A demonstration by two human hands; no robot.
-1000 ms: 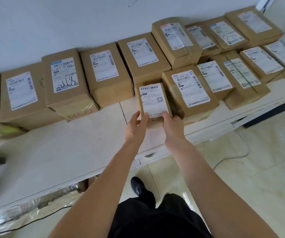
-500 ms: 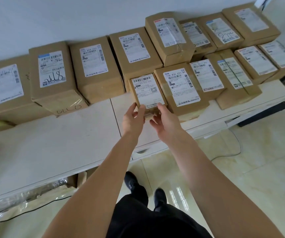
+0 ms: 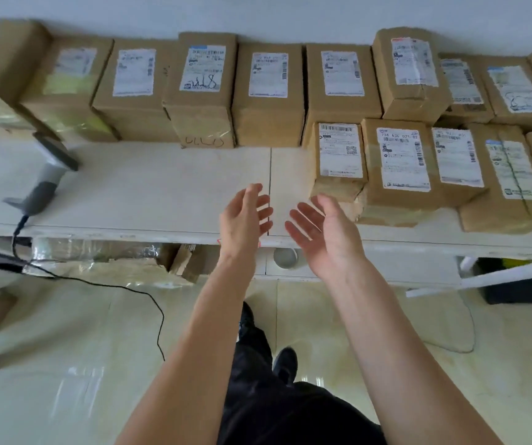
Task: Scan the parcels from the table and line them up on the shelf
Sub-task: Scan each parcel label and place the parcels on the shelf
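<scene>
Pale, smooth worktop (image 3: 149, 187) against a white wall, glossy tiled floor below. Brown cardboard parcels (image 3: 268, 94) with white labels line it, and both hands, left (image 3: 245, 216) and right (image 3: 319, 229), hover empty with fingers spread

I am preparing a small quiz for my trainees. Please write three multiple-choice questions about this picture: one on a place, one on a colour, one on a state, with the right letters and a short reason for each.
1. Where does the small parcel with the QR code stand?
A. at the left end of the front row of parcels
B. on the floor
C. on top of the scanner

2. What colour are the shipping labels on the parcels?
A. red
B. white
C. black

3. How are the two hands?
A. both grip a parcel
B. one holds the scanner
C. both open and hold nothing

Answers:
1. A: bare shelf lies to its left, other parcels to its right.
2. B: each brown box carries a white label.
3. C: the left hand and the right hand have spread fingers, and the scanner rests apart at the left.
</scene>
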